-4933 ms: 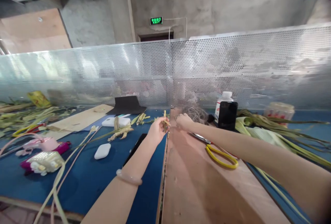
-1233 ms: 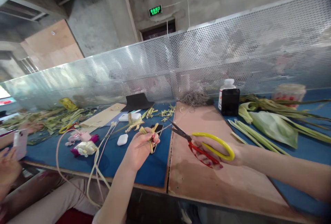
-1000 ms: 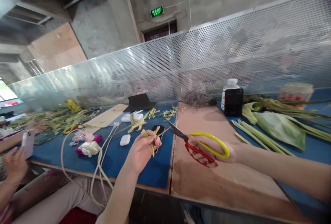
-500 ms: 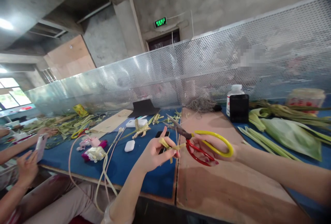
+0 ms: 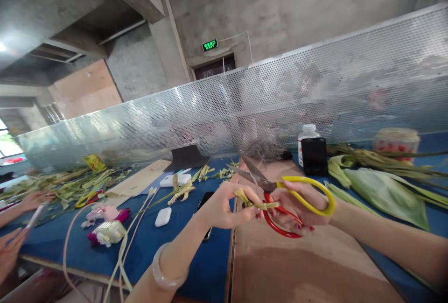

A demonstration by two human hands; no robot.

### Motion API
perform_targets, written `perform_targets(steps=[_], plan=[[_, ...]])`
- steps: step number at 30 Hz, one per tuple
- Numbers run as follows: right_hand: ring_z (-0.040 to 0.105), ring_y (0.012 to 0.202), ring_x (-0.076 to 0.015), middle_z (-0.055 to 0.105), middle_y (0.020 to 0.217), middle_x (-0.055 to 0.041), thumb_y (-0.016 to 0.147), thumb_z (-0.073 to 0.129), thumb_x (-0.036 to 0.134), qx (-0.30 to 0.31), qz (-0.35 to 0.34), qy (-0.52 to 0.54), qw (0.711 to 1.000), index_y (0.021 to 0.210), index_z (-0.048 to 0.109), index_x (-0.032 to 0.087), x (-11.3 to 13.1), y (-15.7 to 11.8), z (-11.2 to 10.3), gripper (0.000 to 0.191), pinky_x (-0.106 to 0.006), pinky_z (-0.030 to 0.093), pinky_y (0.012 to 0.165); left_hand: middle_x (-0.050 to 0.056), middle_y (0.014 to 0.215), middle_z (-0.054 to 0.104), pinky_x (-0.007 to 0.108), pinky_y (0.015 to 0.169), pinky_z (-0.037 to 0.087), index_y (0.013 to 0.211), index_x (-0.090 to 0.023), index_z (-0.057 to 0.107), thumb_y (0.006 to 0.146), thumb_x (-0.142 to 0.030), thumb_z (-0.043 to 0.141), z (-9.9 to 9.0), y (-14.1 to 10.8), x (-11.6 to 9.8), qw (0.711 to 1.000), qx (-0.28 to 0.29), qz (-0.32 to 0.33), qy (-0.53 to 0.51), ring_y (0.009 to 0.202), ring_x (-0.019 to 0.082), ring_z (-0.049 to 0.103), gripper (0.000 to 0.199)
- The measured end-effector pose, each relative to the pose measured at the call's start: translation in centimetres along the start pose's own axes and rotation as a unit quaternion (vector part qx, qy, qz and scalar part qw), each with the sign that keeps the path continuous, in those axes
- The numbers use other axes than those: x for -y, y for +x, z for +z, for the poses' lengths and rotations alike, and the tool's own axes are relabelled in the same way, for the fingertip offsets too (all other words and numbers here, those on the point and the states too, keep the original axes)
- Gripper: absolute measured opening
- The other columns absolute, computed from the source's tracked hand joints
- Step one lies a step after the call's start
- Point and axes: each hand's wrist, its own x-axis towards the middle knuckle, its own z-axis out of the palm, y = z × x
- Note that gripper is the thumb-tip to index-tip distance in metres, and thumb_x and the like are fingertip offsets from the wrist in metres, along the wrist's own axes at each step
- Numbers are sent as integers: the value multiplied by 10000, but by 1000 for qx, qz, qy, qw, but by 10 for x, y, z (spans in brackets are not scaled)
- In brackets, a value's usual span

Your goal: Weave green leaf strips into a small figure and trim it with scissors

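My left hand [image 5: 227, 206] pinches a small knotted piece of yellow-green leaf [image 5: 247, 199], with one end pointing right. In my right hand [image 5: 297, 205] are scissors [image 5: 314, 180] with one yellow and one red handle loop. Their blades are apart and point up and left, just above my left hand. A thin pale strand crosses between the blades and the leaf piece. My right fingertips are close to the leaf piece; whether they touch it I cannot tell.
A dark phone [image 5: 206, 200] lies behind my left wrist, near a white case [image 5: 163, 217]. At right stand a bottle [image 5: 308, 130], a black phone [image 5: 314, 156] and husks [image 5: 385, 191]. Another person's hands [image 5: 37, 200] are at far left, beside leaf scraps [image 5: 63, 186].
The view has shifted, and both hands appear further right. My left hand is closer to my right, and its raised finger has folded down. The bracelet on my left wrist now shows.
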Motion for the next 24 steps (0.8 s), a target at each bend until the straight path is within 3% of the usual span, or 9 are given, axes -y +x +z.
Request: perform_targets(steps=[4,12,16,20,24], plan=[[340,401,-84,395,526,15,780,298,660,5,8,7,1000,832,577,125,-2,-6,-5,606,-180,276,318,93,760,658,325,655,468,819,-193,629,796,-213,529,8,8,6,1000,17,0,-24,707,185,599,105],[353,376,-95,438,555,-10,824,214,628,50,-1,36,998,891,568,86,-16,-2,-18,650,-194,304,268,79,737,654,314,647,469,816,-186,617,784,-197,533,14,7,18,1000,11,-6,-10,696,173,592,91],[352,407,-95,455,563,-24,819,240,636,13,-13,63,998,871,565,100,-20,-2,-19,628,-187,307,305,75,714,654,326,662,454,775,-184,631,758,-183,547,16,7,16,1000,-5,-2,12,687,176,570,86],[358,376,-99,418,544,3,840,200,625,23,-2,62,998,925,571,101,-17,-3,-16,647,-195,306,275,63,685,621,288,596,425,753,-170,621,787,-202,521,20,7,15,1000,-14,-22,-18,621,147,534,110],[403,380,-90,461,572,-3,837,226,631,-9,-1,58,998,930,572,119,-12,-3,-11,625,-186,326,295,54,673,598,263,577,404,776,-152,618,803,-227,522,23,5,21,998,-16,-50,-40,608,134,527,124]])
